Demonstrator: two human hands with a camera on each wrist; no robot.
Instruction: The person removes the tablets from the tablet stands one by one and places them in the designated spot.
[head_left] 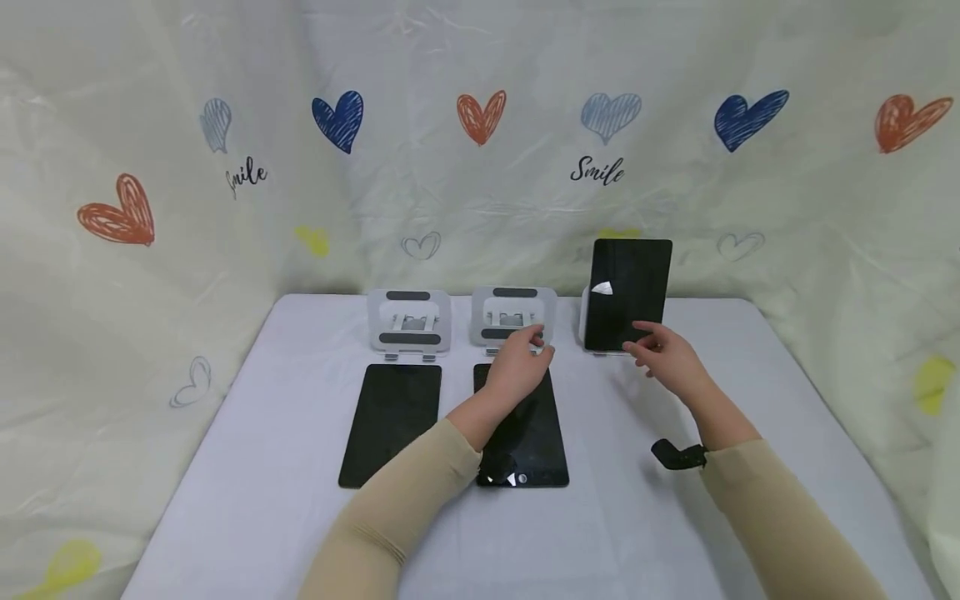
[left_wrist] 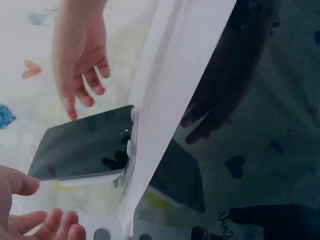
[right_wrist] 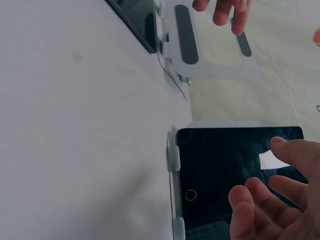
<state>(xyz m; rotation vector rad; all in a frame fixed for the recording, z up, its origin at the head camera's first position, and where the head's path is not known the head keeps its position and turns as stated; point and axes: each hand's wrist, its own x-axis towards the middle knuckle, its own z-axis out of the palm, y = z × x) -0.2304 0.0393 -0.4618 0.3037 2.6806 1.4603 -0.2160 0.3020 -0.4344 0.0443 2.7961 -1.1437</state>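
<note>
A black tablet (head_left: 628, 279) stands upright on a stand at the back right, its lower edge behind the stand's small white clips (right_wrist: 175, 159). In front of this tablet hovers my right hand (head_left: 670, 360), fingers loosely bent and holding nothing; the left wrist view shows a gap between them. My left hand (head_left: 517, 367) is over the far end of the middle flat tablet (head_left: 528, 433), its fingers spread near the middle stand (head_left: 514, 292). Nothing is in its grasp. In the right wrist view, fingertips of the left hand (right_wrist: 225, 10) appear beside that stand.
Another black tablet (head_left: 393, 421) lies flat on the left, below a white and grey stand (head_left: 408, 338). A white cloth covers the table (head_left: 240, 500). Behind it hangs a curtain (head_left: 540, 200) printed with hearts. A black strap (head_left: 678, 455) circles the right wrist.
</note>
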